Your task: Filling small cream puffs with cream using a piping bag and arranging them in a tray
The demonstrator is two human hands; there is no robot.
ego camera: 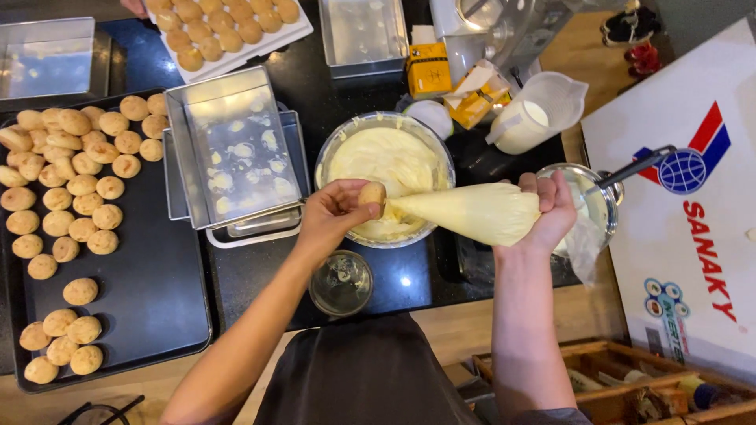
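My left hand (335, 214) holds a small round golden puff (373, 194) over the front rim of a metal bowl of pale cream (386, 157). My right hand (551, 208) grips the wide twisted end of a full piping bag (472, 212), whose tip is pressed into the puff. The bag lies level between both hands, just above the bowl's near edge.
A dark baking tray (150, 299) with several puffs lies at the left. Tilted metal tins (232, 149) stand beside the bowl, a small glass (341, 283) in front. A white tray of puffs (236, 55), cartons (429, 69), a measuring jug (543, 110), a saucepan (598, 197) and a white appliance top (693, 260) surround them.
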